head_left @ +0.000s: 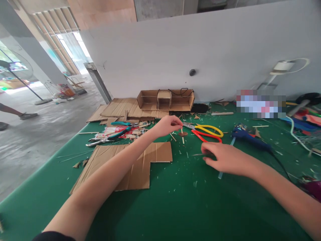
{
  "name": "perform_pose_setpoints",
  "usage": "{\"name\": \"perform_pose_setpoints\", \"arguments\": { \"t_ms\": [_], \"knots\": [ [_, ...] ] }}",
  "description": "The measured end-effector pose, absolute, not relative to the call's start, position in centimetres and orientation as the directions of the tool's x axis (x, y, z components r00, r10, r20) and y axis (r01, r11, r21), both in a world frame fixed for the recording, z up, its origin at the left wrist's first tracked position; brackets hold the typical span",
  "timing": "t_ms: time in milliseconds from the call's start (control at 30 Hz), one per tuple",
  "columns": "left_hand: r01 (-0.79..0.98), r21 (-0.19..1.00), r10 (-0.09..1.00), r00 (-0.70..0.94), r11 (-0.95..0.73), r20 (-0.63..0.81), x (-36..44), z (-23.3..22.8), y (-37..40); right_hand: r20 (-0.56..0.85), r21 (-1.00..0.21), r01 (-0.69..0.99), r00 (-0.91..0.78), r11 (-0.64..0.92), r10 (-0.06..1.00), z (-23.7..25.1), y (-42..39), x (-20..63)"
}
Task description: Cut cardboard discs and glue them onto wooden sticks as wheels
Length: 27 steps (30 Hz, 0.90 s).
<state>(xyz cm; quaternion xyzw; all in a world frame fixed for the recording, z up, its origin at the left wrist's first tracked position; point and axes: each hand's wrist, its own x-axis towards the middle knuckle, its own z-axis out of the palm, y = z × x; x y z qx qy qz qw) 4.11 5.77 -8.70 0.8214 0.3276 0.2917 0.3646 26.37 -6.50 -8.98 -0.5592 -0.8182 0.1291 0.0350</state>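
My left hand (171, 126) reaches over the table's middle, fingertips pinched on a short wooden stick (183, 140) that passes through a small brown disc (184, 134). To its right, my right hand (219, 156) is curled, thumb and fingers close together around a thin, pointed, greyish piece (197, 154); its kind is blurred. Just behind the right hand lie cutting pliers (209, 129) with one yellow and one red handle. A flat brown cardboard piece (160, 152) with a stepped edge lies under and beside my left forearm.
A cardboard box (150, 101) with compartments stands against the white wall. Teal-handled pliers (119, 134) lie on packs of sticks at left. A blue glue gun (253, 139) with its cord lies at right, near a lamp (283, 67). Scraps dot the green table (173, 207).
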Motion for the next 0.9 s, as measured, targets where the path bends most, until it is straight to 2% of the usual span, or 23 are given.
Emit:
{"name": "perform_pose_setpoints", "arguments": {
  "t_ms": [100,167,233,333,433,633,767,900],
  "knots": [
    [0.283,0.840,0.781,0.578,-0.462,0.235,4.2,-9.1,5.7,0.041,-0.230,0.917,-0.327,0.327,0.944,-9.6,-5.7,24.8],
    [0.244,0.882,0.814,0.536,-0.403,0.224,4.3,-9.3,5.5,0.108,-0.277,0.923,-0.246,0.267,0.963,-10.2,-4.9,23.9],
    [0.174,0.931,0.859,0.467,-0.320,0.208,4.5,-9.4,5.3,0.156,-0.408,0.885,-0.175,0.225,0.972,-10.8,-4.1,23.3],
    [0.052,0.984,0.924,0.355,-0.169,0.140,4.7,-9.6,5.1,0.230,-0.629,0.736,-0.134,0.252,0.964,-11.6,-3.6,22.5],
    [-0.016,0.999,0.958,0.283,-0.050,0.053,5.1,-10.0,4.7,0.281,-0.737,0.630,-0.043,0.244,0.959,-12.0,-3.6,22.1],
    [-0.183,0.980,0.962,0.273,0.084,-0.032,5.8,-10.4,3.8,0.300,-0.819,0.536,0.095,0.205,0.949,-12.2,-3.9,21.8],
    [-0.130,0.987,0.958,0.283,0.091,-0.051,6.0,-10.6,3.5,0.337,-0.827,0.508,0.103,0.241,0.936,-12.1,-4.3,21.7],
    [-0.029,0.999,0.943,0.331,-0.020,0.029,5.9,-10.9,3.8,0.451,-0.754,0.578,0.112,0.311,0.885,-11.9,-4.5,21.7]
  ]
}}
